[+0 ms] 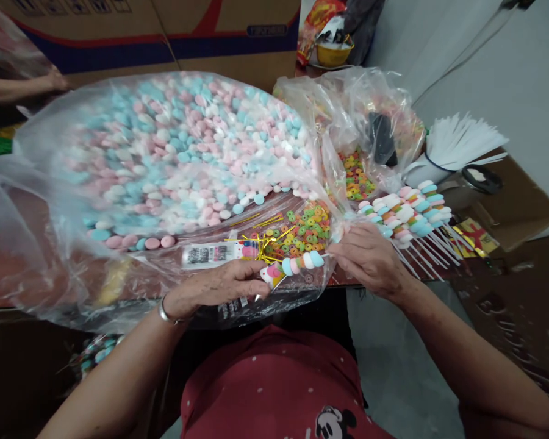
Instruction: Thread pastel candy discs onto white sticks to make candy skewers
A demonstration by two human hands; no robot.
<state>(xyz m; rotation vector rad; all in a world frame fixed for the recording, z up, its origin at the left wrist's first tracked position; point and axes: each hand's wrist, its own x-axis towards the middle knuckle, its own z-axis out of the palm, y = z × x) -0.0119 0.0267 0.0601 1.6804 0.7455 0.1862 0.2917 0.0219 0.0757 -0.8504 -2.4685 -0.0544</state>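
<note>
A marshmallow skewer, with blue, pink and white pieces and small orange rings between them, lies tilted between my two hands. My right hand is closed with its fingers pinched on the white stick at the skewer's right end. At the other end, my left hand presses thumb and fingers on a small printed plastic bag; how far the bag covers the skewer is unclear. Just behind are gold twist ties, a stack of printed bags and loose ring candies.
A large clear bag of marshmallows fills the table's left and middle. Finished skewers are piled at right, near a container of white sticks. A cardboard box stands behind. Another person's hand shows at far left.
</note>
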